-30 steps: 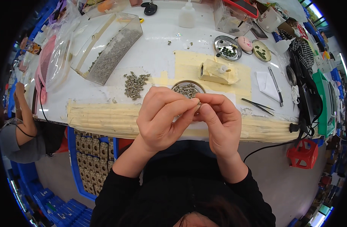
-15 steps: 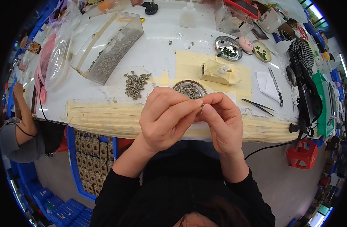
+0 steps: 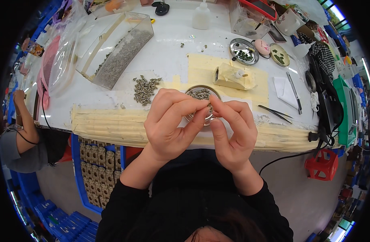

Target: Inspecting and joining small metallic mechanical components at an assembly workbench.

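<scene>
My left hand [image 3: 170, 123] is closed in a pinch, thumb against fingers, on a small metal part [image 3: 210, 107] mostly hidden by the fingertips. Beside it my right hand [image 3: 236, 135] has its index fingertip close to the pinch, while its thumb stands apart below. Both hands are over the near side of a round dish [image 3: 202, 85] that holds several small silvery metal parts [image 3: 200, 94]. Left of the dish, a loose pile of similar parts [image 3: 144, 90] lies on the white table.
A yellow-taped block [image 3: 234, 77] sits beyond the dish. Black tweezers [image 3: 275, 113], a pen-like tool [image 3: 294, 92] and a folded white cloth [image 3: 284, 92] lie right. A clear bin of granules [image 3: 122, 54] stands at the left. Along the table's front edge runs yellow tape [image 3: 108, 127].
My right thumb has moved away from the index finger and the small part. Both hands have shifted slightly left, uncovering more of the dish.
</scene>
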Demonstrator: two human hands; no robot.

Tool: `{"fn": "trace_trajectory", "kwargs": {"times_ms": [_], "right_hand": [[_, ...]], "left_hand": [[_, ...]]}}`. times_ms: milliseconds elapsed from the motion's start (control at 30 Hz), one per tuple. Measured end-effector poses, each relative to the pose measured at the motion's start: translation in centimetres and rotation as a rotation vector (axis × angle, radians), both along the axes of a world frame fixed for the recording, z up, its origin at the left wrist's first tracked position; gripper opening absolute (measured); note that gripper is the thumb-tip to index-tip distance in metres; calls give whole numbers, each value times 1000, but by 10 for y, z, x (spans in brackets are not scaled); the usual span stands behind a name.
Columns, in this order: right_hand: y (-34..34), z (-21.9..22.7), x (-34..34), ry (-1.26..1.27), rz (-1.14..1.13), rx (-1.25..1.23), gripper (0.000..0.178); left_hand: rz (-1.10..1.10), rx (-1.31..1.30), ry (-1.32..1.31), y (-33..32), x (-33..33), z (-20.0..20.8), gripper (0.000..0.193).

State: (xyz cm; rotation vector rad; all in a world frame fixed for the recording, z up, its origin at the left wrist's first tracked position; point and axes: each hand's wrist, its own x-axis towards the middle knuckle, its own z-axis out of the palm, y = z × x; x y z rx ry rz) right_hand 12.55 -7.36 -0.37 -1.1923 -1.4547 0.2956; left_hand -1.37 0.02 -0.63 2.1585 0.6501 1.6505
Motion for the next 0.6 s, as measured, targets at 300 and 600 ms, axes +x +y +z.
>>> {"fn": "trace_trajectory", "kwargs": {"times_ms": [300, 600], "right_hand": [[-6, 0, -5, 539, 192, -193, 33], [-8, -5, 0, 741, 456, -240, 36]], "left_hand": [[-25, 14, -15, 0, -2, 0, 23], [-35, 47, -20, 1, -4, -1, 25]]}}
